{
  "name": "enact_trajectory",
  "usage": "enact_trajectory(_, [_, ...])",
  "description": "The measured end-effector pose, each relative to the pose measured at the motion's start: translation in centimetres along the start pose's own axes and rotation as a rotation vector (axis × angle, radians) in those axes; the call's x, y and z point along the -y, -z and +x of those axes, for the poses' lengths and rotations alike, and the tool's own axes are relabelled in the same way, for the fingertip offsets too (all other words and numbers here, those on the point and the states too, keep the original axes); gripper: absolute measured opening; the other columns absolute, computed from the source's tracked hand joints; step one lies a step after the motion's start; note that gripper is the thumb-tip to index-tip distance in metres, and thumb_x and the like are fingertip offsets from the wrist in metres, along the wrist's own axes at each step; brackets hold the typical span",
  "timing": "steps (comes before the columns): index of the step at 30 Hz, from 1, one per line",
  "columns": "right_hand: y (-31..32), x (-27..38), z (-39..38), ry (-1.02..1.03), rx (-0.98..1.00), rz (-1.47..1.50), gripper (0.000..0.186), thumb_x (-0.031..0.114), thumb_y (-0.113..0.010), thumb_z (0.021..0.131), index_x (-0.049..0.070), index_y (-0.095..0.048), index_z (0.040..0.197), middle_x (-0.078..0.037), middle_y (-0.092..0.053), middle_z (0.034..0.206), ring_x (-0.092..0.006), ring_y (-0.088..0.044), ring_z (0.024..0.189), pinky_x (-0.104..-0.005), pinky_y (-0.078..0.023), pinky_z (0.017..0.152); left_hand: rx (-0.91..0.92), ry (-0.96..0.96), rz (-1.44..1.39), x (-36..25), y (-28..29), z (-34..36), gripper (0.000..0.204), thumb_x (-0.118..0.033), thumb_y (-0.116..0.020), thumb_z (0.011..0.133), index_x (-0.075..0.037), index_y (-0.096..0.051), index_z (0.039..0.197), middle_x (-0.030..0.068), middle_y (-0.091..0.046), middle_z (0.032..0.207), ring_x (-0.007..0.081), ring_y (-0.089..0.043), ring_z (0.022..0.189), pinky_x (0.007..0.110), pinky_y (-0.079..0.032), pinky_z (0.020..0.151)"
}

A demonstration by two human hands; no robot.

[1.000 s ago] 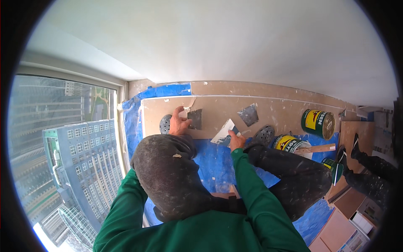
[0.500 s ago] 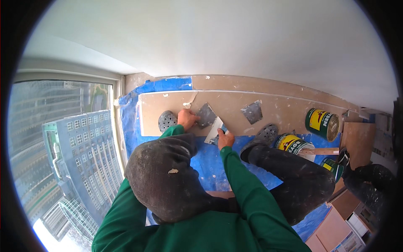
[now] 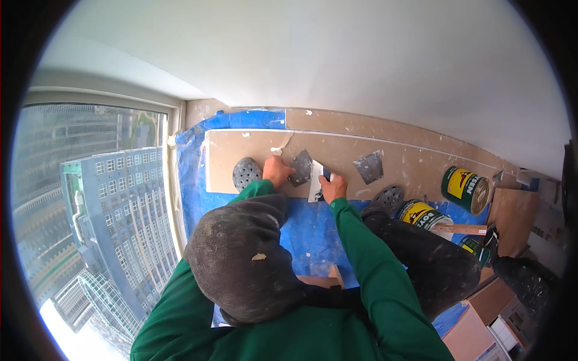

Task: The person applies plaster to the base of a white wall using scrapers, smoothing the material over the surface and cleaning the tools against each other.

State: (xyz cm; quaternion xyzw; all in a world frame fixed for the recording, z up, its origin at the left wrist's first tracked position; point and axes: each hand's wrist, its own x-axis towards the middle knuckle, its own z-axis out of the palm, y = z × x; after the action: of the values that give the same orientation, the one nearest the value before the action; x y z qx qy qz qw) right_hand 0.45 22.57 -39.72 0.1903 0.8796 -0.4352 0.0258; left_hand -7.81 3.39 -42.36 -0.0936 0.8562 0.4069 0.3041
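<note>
My left hand is closed, its fingers pinching the left edge of a dark grey square sheet that is stained pale in places. Just to the right, my right hand grips a putty knife with a wide, whitish-smeared blade. The blade's upper part lies against or close beside the sheet's right edge; I cannot tell whether they touch. Both hands are over a long tan board. Farther right on that board lies another dark grey square sheet, with pale marks.
Blue plastic sheeting covers the floor. Green and yellow paint cans stand at the right, one with a wooden stick across it. A person's dark-clothed leg is beyond them. A white wall rises ahead, and a window fills the left.
My right hand has turned the putty knife from a slant to nearly upright and shifted it slightly right and up. The left hand stays at the sheet; the whole view has shifted a little.
</note>
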Motion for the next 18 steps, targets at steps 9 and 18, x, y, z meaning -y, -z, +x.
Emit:
enact_trajectory(9, [-4.3, 2.8, 3.1, -0.139, 0.132, -0.156, 0.028, 0.025, -0.066, 0.072, 0.003, -0.067, 0.089, -0.020, -0.065, 0.076, -0.0406, -0.063, 0.076, -0.0447, -0.050, 0.072, 0.082, -0.058, -0.072, -0.2, 0.8, -0.2, 0.015, -0.007, -0.072, 0.065, 0.002, -0.060, 0.064, 0.0125, -0.062, 0.056, 0.0203, -0.064, 0.050, 0.033, -0.051, 0.052])
enact_trajectory(18, [-2.6, 1.6, 1.1, -0.116, 0.129, -0.125, 0.029, 0.024, -0.067, 0.072, 0.003, -0.067, 0.091, -0.020, -0.066, 0.080, -0.0400, -0.063, 0.078, -0.0443, -0.049, 0.073, 0.080, -0.006, -0.136, -0.7, 0.9, -1.1, 0.012, -0.002, -0.070, 0.066, 0.003, -0.059, 0.065, 0.0116, -0.062, 0.056, 0.0208, -0.066, 0.051, 0.033, -0.051, 0.051])
